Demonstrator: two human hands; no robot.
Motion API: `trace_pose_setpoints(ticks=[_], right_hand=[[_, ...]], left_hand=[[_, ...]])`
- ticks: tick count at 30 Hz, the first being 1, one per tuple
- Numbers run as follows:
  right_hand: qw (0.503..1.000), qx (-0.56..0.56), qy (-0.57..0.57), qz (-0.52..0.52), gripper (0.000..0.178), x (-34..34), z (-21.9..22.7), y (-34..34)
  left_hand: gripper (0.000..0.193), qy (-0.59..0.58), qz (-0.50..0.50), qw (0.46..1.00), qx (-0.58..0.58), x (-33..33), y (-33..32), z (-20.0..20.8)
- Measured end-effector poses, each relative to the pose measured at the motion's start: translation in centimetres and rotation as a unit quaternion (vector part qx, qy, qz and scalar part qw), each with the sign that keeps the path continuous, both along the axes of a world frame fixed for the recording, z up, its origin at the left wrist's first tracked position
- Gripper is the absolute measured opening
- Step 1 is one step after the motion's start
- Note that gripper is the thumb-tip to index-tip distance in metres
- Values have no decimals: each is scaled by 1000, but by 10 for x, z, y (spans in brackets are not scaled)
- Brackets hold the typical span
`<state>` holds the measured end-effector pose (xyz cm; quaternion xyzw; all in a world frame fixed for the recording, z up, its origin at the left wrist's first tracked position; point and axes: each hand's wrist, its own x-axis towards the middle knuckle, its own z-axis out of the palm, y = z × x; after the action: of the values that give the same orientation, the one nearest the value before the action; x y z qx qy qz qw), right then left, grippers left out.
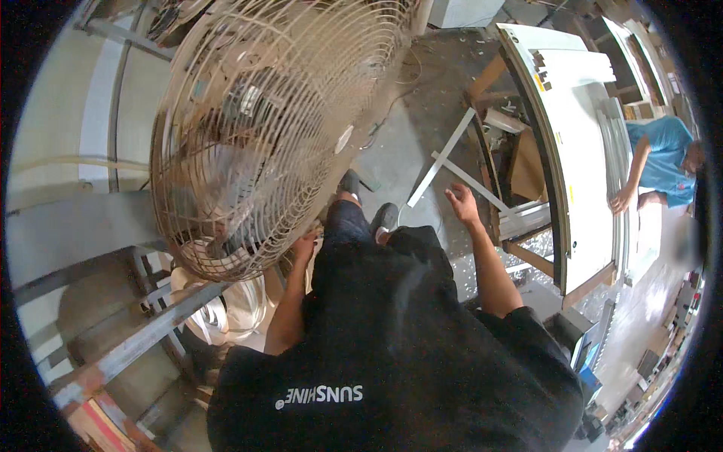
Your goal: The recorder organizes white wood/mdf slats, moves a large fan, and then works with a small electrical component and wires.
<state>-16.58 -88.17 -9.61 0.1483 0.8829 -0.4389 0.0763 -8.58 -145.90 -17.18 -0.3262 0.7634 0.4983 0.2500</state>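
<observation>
A large fan (pixel 248 143) with a dusty, rusty wire guard fills the upper left, close in front of me. My left hand (pixel 305 245) hangs low beside the guard's lower right edge. Its fingers are partly hidden there, and I cannot tell whether they touch the wire or hold anything. My right hand (pixel 462 203) is raised to the right of my legs, fingers loosely bent and apart, with nothing in it. Beyond it, white strips (pixel 444 157) lean against the side of a workbench, apart from the hand.
White panels (pixel 584 151) lie on the workbench at the right. A person in a blue shirt (pixel 666 158) stands at its far side, one hand on the panels. A grey metal frame (pixel 143 339) runs along the lower left, with rolls of pale strip (pixel 226 305) beside it.
</observation>
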Motion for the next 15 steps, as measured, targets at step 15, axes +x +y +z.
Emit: trace_pose_setpoints(ticks=[15], right_hand=[[975,-77,-153,-138,64,47,-54,12]], left_hand=[[36,-26,46,999,13,-7,-16,20]])
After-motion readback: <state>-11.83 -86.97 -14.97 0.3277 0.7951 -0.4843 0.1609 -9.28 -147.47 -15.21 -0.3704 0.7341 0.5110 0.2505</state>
